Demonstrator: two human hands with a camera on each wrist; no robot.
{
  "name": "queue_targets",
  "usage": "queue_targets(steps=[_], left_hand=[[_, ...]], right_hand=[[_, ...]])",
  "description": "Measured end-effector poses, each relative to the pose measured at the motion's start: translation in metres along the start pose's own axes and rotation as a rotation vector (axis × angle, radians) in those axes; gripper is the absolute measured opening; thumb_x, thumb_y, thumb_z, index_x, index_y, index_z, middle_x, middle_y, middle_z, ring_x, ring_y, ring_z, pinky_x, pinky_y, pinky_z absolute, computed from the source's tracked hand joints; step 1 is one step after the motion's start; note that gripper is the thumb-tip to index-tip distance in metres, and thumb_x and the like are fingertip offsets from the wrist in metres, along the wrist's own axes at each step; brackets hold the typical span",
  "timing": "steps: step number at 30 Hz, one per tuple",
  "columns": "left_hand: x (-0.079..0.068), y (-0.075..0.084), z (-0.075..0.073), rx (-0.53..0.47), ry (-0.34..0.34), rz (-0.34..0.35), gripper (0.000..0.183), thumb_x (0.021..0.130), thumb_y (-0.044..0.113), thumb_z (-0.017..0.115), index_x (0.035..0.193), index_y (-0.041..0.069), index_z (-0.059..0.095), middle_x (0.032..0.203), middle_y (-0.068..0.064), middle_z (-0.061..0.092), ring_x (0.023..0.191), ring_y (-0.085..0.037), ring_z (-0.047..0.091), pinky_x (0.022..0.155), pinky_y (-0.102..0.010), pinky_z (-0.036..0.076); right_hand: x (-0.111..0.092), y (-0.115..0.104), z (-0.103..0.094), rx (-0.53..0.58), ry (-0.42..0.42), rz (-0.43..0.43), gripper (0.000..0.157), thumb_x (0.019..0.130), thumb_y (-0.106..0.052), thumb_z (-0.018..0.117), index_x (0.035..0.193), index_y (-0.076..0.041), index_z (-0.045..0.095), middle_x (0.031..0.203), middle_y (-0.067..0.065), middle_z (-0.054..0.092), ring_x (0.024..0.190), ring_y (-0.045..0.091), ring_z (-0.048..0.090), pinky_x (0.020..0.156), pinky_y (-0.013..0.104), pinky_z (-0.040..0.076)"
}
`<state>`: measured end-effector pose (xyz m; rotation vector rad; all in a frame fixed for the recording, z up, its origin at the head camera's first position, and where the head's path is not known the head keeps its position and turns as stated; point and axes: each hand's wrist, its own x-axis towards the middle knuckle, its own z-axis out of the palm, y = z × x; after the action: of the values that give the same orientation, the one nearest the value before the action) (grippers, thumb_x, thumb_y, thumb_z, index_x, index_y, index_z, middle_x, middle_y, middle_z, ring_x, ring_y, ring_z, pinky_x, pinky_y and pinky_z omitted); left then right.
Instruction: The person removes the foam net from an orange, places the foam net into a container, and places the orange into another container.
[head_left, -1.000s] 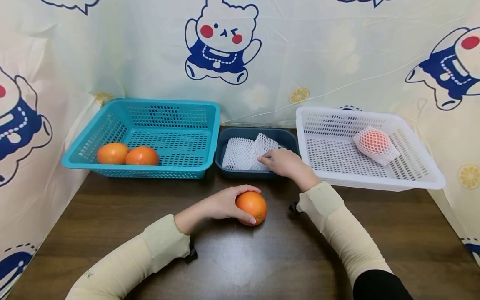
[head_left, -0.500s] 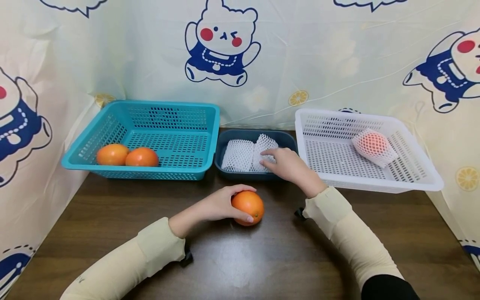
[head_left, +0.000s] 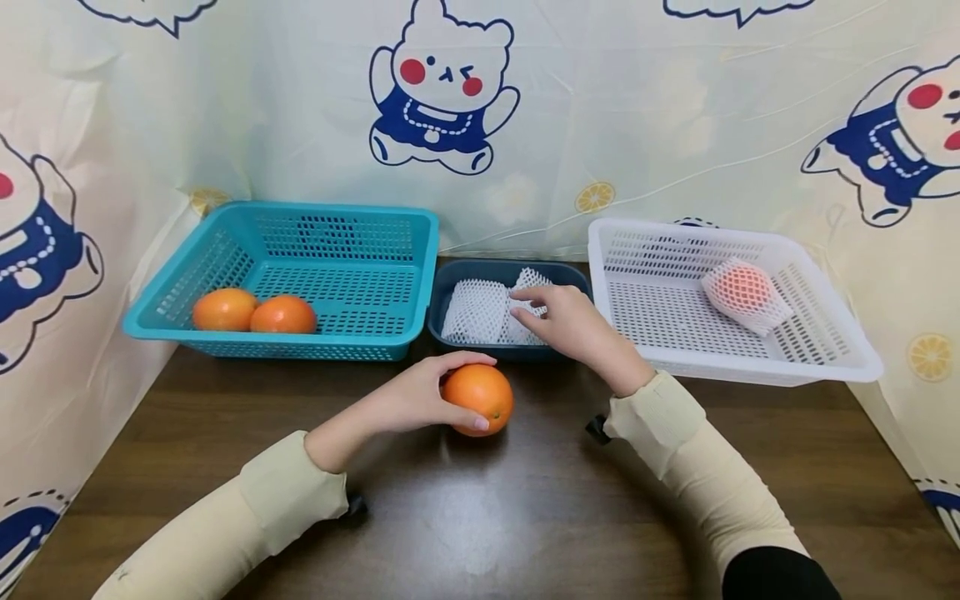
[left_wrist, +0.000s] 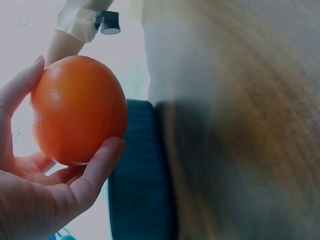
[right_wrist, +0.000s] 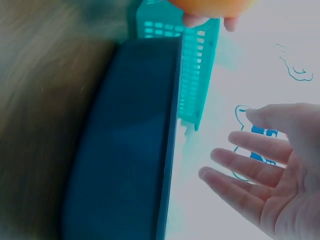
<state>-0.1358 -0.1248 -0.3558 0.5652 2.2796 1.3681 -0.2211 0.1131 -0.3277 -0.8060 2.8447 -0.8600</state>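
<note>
My left hand (head_left: 408,398) grips an orange (head_left: 480,398) over the wooden table, in front of a small dark blue tray (head_left: 495,352). In the left wrist view the thumb and fingers wrap round the orange (left_wrist: 80,110). White foam net sleeves (head_left: 476,310) lie in the tray. My right hand (head_left: 572,323) hovers over the tray's right side and partly covers one sleeve. Its fingers are spread with nothing between them, as the right wrist view shows the hand (right_wrist: 280,175) beside the tray wall (right_wrist: 125,145).
At the left stands a teal basket (head_left: 375,343) with two oranges (head_left: 283,314) in its front left corner. A white basket (head_left: 660,350) at the right holds one fruit in a foam net (head_left: 746,292). A printed curtain (head_left: 600,100) hangs behind.
The left hand has moved the orange left and slightly up off its earlier spot. The right hand's fingers have parted from a pinch at the foam sleeve and shifted slightly.
</note>
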Motion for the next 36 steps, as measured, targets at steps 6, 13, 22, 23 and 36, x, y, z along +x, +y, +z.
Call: queue_targets(steps=[6,13,22,23,36], left_hand=[[-0.012,0.007,-0.010,-0.048,0.051,-0.006,0.072,0.085,0.026,0.084,0.148,0.011,0.052,0.132,-0.008,0.060,0.114,-0.029,0.056,0.092,-0.043,0.053],[-0.027,0.007,-0.023,-0.021,0.113,0.019,0.070,0.086,0.026,0.083,0.147,0.011,0.053,0.132,-0.010,0.059,0.115,-0.030,0.055,0.090,-0.043,0.053],[-0.042,0.006,-0.038,-0.032,0.194,-0.009,0.073,0.085,0.024,0.084,0.149,0.015,0.051,0.138,-0.010,0.056,0.118,-0.032,0.054,0.090,-0.042,0.054],[-0.043,0.007,-0.040,-0.028,0.198,-0.006,0.072,0.086,0.025,0.084,0.149,0.016,0.051,0.140,-0.010,0.055,0.119,-0.032,0.054,0.091,-0.043,0.054],[-0.049,0.017,-0.067,-0.055,0.291,0.003,0.072,0.091,0.020,0.078,0.154,0.011,0.044,0.150,-0.013,0.045,0.125,-0.035,0.048,0.090,-0.041,0.053]], right_hand=[[0.005,-0.008,0.008,0.149,0.058,-0.031,0.036,0.101,-0.018,0.067,0.134,-0.004,0.068,0.132,0.012,0.068,0.110,0.028,0.069,0.089,0.042,0.058],[0.014,-0.015,0.027,0.324,0.031,-0.018,0.039,0.100,-0.015,0.067,0.138,-0.005,0.065,0.129,0.011,0.069,0.107,0.027,0.069,0.084,0.036,0.059],[0.027,-0.035,0.068,0.687,-0.042,0.018,0.059,0.100,-0.010,0.066,0.155,-0.007,0.044,0.137,0.019,0.062,0.112,0.030,0.069,0.090,0.036,0.057],[0.029,-0.038,0.070,0.706,-0.039,0.027,0.060,0.100,-0.010,0.066,0.156,-0.008,0.044,0.138,0.019,0.062,0.111,0.030,0.069,0.090,0.036,0.057],[0.045,-0.063,0.095,1.040,0.011,0.223,0.060,0.097,0.005,0.060,0.154,-0.008,0.047,0.137,0.015,0.055,0.066,0.014,0.054,0.074,0.025,0.054]])
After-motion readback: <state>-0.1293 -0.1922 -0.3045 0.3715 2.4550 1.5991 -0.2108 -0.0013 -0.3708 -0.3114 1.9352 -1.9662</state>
